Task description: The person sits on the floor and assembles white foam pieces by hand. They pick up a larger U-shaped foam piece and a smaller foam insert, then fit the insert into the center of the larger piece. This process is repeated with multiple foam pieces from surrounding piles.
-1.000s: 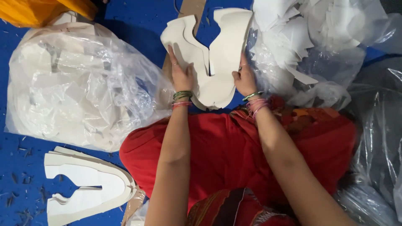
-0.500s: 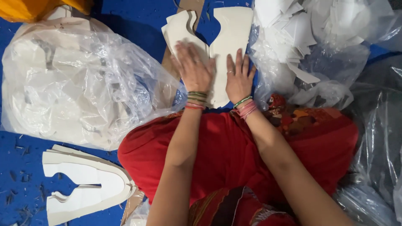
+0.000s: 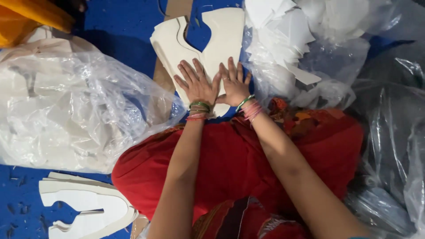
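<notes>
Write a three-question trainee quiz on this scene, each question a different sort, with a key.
1. True or false: both hands lie flat on the stack of white cut-outs.
2. Which lies at the lower left? A) a second pile of white cut-outs B) a metal bucket C) a pair of scissors
3. Fill in: the big clear bag on the left holds more white ____.

Key:
1. True: left hand and right hand press palm-down, side by side.
2. A: the second pile rests on the blue floor.
3. Cut-outs, seen through the clear bag.
</notes>
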